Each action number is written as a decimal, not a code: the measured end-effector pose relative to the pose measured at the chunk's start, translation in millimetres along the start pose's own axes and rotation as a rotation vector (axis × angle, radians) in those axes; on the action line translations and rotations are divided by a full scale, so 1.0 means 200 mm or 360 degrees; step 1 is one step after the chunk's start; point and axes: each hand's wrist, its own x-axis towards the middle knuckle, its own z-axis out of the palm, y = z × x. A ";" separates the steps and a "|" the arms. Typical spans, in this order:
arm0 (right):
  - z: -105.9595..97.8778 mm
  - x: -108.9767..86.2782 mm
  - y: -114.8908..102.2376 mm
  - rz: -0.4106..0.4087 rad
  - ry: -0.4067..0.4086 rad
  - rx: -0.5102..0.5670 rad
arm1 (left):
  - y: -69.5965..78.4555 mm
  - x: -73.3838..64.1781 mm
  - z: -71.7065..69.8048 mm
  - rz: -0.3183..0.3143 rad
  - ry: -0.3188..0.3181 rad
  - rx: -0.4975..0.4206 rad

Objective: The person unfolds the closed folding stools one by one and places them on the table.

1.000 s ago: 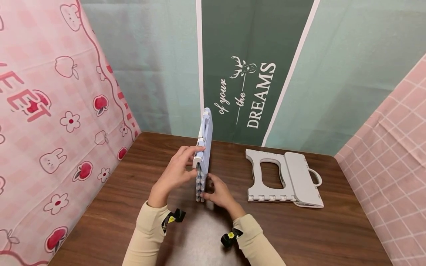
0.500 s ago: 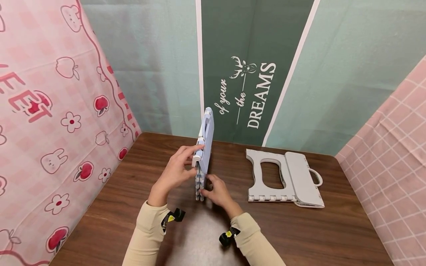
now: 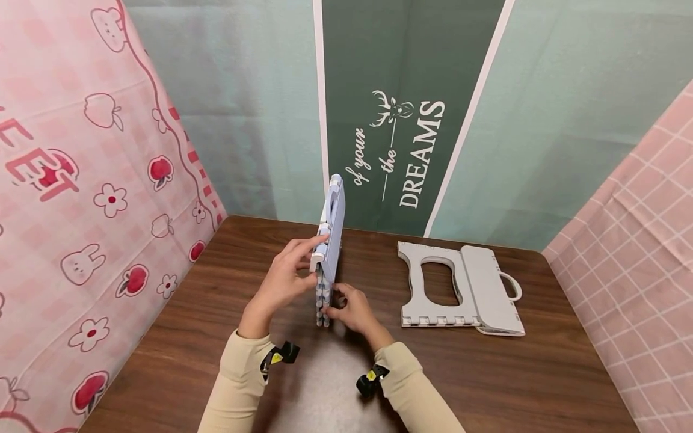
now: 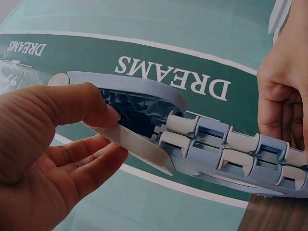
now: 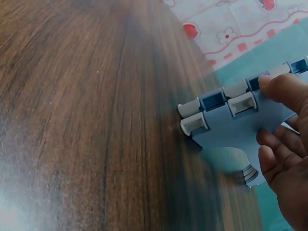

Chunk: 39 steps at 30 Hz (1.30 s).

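A blue and white folding step stool [image 3: 337, 243] stands folded and on edge in the middle of the table. My left hand [image 3: 281, 282] grips its top part from the left, with thumb [image 4: 111, 115] at the white panel [image 4: 142, 149]. Lower down, my right hand [image 3: 354, 313] pinches the hinged leg section from the right. In the right wrist view my right thumb [image 5: 284, 89] lies along the row of blue and white hinge knuckles [image 5: 236, 91], the fingers against the leg's flat face. The left wrist view shows the two top panels spread apart above the legs.
A white folding stool [image 3: 484, 288] with a carry handle [image 3: 511, 287] lies folded flat at the right of the brown wooden table [image 3: 514, 385]. Printed green cloth [image 3: 260, 120] hangs behind the table. Pink patterned cloths line the left [image 3: 130, 240] and right sides.
Both hands keep their hold on the blue and white stool, which stays nearly still. My right hand has shifted very slightly left; the head view has also moved a little.
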 end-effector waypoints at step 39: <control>0.02 0.00 -0.02 -0.0115 0.0033 0.0028 | 0.01 -0.17 0.09 -0.0185 0.0122 -0.0223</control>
